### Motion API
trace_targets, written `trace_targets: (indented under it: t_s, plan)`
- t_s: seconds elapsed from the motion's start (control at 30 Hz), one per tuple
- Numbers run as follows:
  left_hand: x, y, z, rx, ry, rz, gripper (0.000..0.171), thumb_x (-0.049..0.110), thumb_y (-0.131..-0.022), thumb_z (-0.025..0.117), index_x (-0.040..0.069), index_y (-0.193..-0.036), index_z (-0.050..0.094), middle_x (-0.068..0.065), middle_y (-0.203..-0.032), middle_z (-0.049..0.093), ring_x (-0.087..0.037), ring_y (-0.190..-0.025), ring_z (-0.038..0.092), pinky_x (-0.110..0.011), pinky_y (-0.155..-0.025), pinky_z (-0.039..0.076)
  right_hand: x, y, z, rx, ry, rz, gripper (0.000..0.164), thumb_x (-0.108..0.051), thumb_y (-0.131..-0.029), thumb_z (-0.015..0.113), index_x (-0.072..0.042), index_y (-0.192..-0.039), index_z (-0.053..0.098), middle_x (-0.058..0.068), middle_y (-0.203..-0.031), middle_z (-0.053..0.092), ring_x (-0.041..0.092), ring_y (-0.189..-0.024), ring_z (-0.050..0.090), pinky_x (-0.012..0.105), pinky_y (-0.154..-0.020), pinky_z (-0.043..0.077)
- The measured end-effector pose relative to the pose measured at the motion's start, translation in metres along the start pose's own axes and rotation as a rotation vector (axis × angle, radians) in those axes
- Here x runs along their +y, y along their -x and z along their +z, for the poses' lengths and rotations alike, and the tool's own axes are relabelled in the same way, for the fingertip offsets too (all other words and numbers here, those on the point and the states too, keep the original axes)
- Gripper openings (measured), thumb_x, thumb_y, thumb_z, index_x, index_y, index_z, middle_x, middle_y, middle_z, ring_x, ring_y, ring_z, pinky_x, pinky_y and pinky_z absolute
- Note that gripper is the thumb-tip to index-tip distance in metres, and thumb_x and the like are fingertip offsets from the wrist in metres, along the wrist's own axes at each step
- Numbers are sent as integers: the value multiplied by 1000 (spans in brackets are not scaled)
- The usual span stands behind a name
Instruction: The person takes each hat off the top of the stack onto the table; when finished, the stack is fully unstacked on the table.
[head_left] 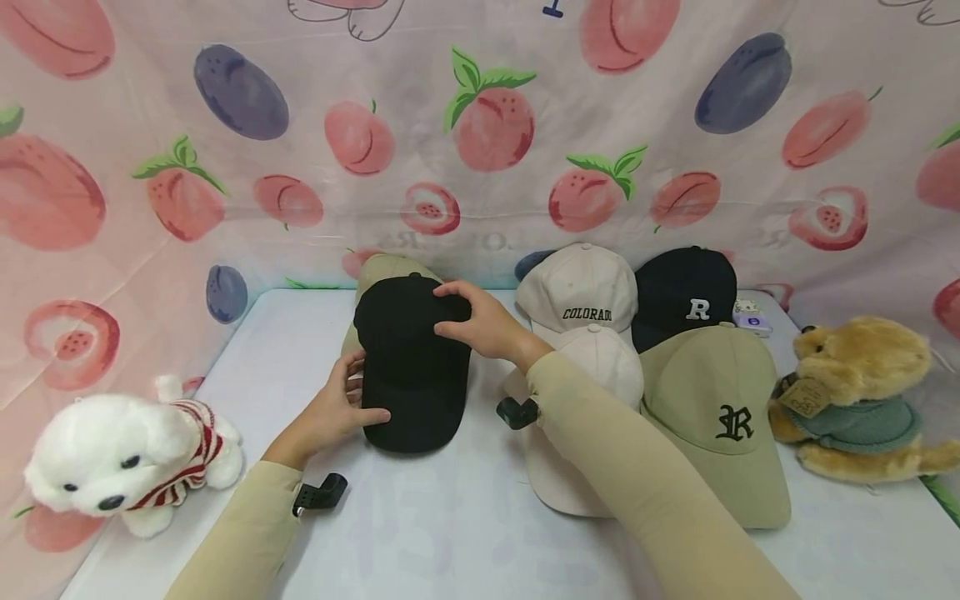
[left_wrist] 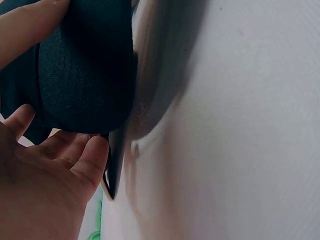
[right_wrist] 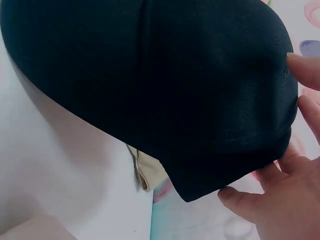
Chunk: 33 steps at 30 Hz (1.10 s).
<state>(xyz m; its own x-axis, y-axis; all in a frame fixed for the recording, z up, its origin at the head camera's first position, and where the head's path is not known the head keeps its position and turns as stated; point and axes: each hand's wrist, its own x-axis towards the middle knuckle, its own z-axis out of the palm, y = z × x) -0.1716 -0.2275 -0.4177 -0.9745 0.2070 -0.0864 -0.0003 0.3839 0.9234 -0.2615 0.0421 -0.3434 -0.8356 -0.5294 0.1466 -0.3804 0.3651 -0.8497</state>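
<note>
A plain black baseball cap (head_left: 414,367) is held between both hands on the left part of the table, its brim toward me. My left hand (head_left: 333,408) grips the brim's left side, thumb on top and fingers at the edge and below. With thumb and fingers spread round the crown, my right hand (head_left: 483,325) holds the cap's upper right side. In the left wrist view the brim hangs close over the white surface. Behind the black cap a beige cap (head_left: 386,267) shows only in part; the rest is hidden.
Right of the hands sit a COLORADO cap (head_left: 577,287), a navy cap (head_left: 682,292) with an R, a cream cap (head_left: 600,358) partly behind my right arm, and a khaki cap (head_left: 708,375). A white plush dog (head_left: 112,454) and a brown plush dog (head_left: 862,358) stand at either side.
</note>
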Motion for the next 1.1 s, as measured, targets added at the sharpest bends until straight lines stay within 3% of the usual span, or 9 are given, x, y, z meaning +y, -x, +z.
trace_targets:
  t_s: [0.27, 0.53, 0.87, 1.1]
  plan:
    - [4, 3, 2, -25, -18, -9, 106, 9, -81, 84, 3, -155, 8, -26, -157, 19, -46, -135, 35, -58, -109, 33, -3, 4, -4, 48, -23, -9, 36, -13, -94, 70, -7, -128, 60, 10, -143, 52, 24, -126, 49, 38, -108, 39]
    - [6, 10, 8, -54, -38, 6, 103, 7, -80, 84, 4, -154, 11, -26, -157, 21, -47, -133, 39, -57, -107, 36, -7, 10, -10, 39, -34, -25, 29, -10, -91, 72, -5, -116, 60, 12, -119, 60, 26, -104, 56, 35, -91, 48]
    - [13, 22, 19, -109, -34, -39, 103, 11, -81, 84, 6, -154, 11, -24, -157, 21, -46, -136, 37, -57, -108, 35, -6, 21, -18, -33, -120, -35, 29, -1, -90, 71, 0, -115, 57, 15, -120, 61, 25, -110, 57, 33, -91, 48]
    - [14, 27, 28, -119, -21, -19, 103, 7, -79, 85, 4, -152, 12, -26, -155, 25, -43, -135, 38, -55, -109, 33, -10, 29, -22, -37, -121, -73, 31, 1, -90, 71, 1, -117, 57, 16, -119, 60, 27, -106, 59, 33, -89, 50]
